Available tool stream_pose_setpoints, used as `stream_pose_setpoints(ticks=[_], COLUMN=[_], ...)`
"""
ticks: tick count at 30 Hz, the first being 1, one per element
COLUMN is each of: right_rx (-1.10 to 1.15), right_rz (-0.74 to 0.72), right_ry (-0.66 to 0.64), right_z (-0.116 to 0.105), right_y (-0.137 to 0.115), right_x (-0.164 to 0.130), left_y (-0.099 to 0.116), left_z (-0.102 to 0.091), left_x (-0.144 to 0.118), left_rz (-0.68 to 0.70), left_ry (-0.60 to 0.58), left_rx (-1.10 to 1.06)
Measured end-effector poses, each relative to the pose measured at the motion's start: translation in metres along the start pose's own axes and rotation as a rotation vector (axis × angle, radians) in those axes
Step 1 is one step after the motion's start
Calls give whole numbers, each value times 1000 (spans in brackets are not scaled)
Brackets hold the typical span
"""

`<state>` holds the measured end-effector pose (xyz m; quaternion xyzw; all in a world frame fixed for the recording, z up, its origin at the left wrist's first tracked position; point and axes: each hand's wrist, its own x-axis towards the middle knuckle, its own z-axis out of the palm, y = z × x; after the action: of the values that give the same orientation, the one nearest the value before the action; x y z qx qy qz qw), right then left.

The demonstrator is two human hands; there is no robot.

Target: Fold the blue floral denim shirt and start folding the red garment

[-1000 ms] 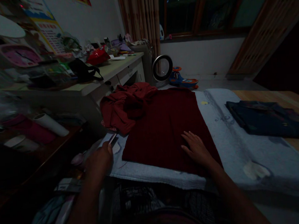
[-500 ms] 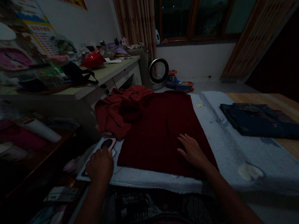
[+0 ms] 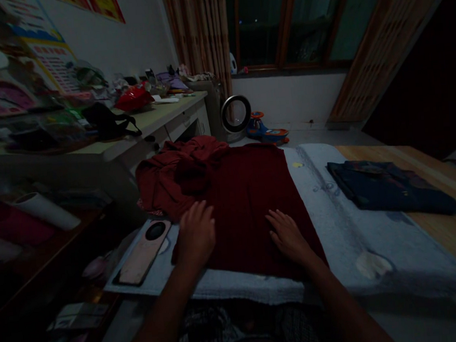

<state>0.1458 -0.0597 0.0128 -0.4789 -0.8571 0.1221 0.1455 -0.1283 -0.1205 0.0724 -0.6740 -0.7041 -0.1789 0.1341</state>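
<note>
Both hands, left hand (image 3: 195,234) and right hand (image 3: 287,235), lie spread flat on the dim red garment (image 3: 249,201).

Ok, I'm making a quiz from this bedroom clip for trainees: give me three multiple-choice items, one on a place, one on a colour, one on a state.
1. Where does the phone lie?
A. on the pale blue towel, left of the dark red garment
B. on the folded navy garment
C. on the desk by the wall

2. What colour is the garment under both hands?
A. white
B. dark red
C. yellow

3. How are the left hand and right hand placed?
A. both gripping the phone
B. both raised in the air
C. both open, palms flat on the garment

Answers:
1 A: the phone rests on the towel's left end, beside the garment's edge.
2 B: the spread cloth under the palms is dark red.
3 C: fingers are spread and lie flat on the cloth, holding nothing.
</note>
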Motion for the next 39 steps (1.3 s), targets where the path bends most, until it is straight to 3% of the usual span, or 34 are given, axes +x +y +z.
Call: stream_pose_setpoints(ticks=[3, 5, 9, 14, 19, 39], right_rx=[82, 176, 250, -28, -216, -248], right_rz=[-12, 0, 40, 99, 126, 173], right_ry=[91, 187, 298, 221, 101, 141], right_z=[1, -2, -11, -13, -4, -7], right_y=[0, 1, 15, 41, 45, 40], right_x=[0, 1, 0, -6, -11, -13], left_y=[59, 91, 124, 129, 128, 127], left_z=[23, 39, 60, 70, 75, 81], left_x=[24, 31, 25, 5, -1, -3], left_rz=[200, 250, 290, 330, 352, 343], left_ry=[-179, -288, -375, -437, -431, -377], left_rx=[-217, -302, -386, -354, -332, -349])
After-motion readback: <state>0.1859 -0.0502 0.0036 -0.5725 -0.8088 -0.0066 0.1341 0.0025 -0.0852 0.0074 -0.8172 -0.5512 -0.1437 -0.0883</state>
